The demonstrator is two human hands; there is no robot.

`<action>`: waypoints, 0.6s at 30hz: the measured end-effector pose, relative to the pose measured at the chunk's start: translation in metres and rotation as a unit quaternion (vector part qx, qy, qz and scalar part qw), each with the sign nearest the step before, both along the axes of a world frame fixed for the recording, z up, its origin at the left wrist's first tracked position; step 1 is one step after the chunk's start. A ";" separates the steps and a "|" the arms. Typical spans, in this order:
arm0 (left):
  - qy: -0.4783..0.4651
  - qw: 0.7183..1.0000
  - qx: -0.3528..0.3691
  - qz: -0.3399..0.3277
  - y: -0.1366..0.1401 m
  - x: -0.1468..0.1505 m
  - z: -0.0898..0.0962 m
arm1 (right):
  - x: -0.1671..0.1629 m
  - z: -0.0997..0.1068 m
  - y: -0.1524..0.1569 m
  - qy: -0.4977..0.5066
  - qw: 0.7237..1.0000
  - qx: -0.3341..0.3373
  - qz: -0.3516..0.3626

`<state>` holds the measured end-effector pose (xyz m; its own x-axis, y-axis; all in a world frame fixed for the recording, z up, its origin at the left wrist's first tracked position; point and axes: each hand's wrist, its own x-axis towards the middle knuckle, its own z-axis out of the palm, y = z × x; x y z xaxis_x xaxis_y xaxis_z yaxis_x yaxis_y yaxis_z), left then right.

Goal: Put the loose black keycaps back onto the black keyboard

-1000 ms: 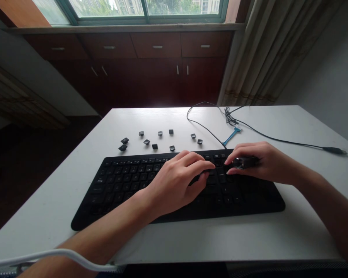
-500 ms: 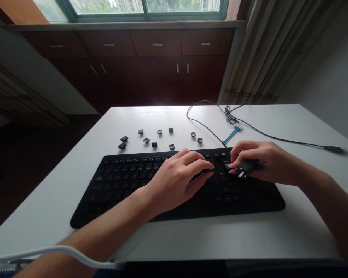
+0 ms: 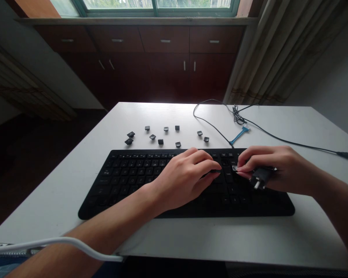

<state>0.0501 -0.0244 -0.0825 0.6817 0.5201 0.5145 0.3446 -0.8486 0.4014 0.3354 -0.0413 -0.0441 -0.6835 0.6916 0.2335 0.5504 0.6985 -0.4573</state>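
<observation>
the left hand (image 3: 185, 175) rests on the keyboard (image 3: 127, 170), probably steadying it, its grip slightly parted. the right hand (image 3: 275, 162) pinches a small piece (image 3: 234, 168), perhaps a key, a dark tool (image 3: 261, 177) tucked behind, seemingly kept handy. loose keys (image 3: 160, 142) dot the white desk (image 3: 191, 239); cabinets (image 3: 150, 73) stand beyond.

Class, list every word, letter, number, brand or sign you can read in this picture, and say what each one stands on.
"T", faint, on a letter key of the keyboard
"F", faint, on a home-row key
"G", faint, on the neighbouring key
Other key labels: too small or dim to read reliably.
Loose keycaps: any marks too small to read.
Brand: none readable.
</observation>
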 end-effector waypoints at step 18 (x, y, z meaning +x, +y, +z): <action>0.002 1.000 0.014 -0.006 0.000 0.001 -0.001 | 0.006 -0.001 0.001 -0.016 0.999 -0.045 -0.011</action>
